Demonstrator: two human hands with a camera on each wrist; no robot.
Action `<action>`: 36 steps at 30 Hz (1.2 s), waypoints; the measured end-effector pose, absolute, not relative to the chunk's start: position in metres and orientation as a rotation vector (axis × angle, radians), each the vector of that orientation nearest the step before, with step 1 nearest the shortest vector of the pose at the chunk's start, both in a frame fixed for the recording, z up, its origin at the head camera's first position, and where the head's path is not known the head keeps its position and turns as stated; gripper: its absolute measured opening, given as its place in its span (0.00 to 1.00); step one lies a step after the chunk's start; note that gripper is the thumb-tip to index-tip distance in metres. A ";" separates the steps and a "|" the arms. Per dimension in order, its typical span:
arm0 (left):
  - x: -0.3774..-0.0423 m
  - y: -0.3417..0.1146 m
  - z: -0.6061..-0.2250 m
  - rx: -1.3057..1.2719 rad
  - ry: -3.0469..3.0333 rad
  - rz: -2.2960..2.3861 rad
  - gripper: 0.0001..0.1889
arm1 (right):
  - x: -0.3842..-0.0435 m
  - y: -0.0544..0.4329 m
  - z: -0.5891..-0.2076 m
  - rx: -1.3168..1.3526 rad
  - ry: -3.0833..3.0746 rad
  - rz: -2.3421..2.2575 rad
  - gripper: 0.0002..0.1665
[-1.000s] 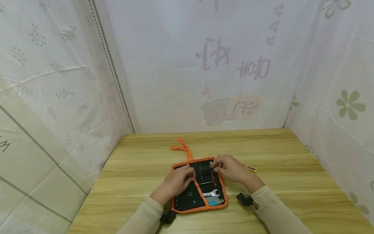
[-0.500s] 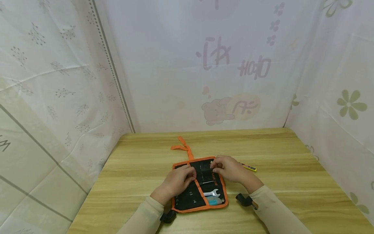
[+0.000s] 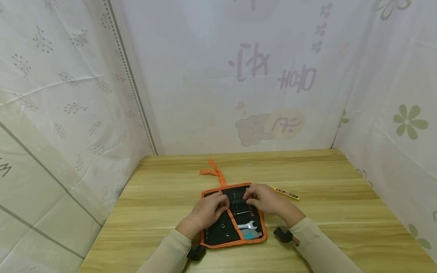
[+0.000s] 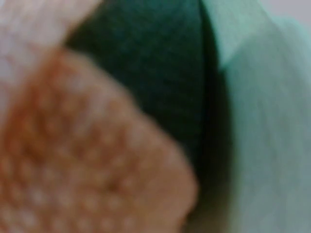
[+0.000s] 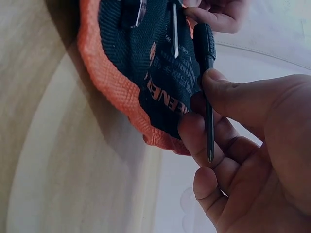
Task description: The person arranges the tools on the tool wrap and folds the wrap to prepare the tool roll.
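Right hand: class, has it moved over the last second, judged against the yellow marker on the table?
Yes. The right hand has shifted left, away from the yellow marker, further over the tool roll.

Both hands [image 3: 235,206] on tool roll [image 3: 232,216], wood table [image 3: 341,212].

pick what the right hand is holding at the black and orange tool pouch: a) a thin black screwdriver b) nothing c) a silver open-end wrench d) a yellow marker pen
a: in the right wrist view the right hand pinches a thin black screwdriver between thumb and fingers at the edge of the black fabric tool pouch with orange trim; the silver open-end wrench sits in the pouch and the yellow marker pen lies on the table.
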State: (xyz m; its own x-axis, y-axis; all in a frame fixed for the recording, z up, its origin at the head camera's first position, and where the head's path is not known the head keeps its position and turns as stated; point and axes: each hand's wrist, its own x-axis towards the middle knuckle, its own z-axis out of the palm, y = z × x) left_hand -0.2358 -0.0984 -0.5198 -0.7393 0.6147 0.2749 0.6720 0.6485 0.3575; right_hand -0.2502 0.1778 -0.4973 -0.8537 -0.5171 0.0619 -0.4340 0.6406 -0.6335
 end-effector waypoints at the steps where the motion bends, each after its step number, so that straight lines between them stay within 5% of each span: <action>1: -0.236 -0.098 -0.520 -1.073 -2.734 -0.675 0.05 | -0.250 0.177 -0.497 -0.802 2.730 -1.000 0.07; 36: -0.235 -0.098 -0.519 -1.115 -2.665 -0.683 0.05 | -0.246 0.167 -0.510 -0.882 2.709 -0.960 0.09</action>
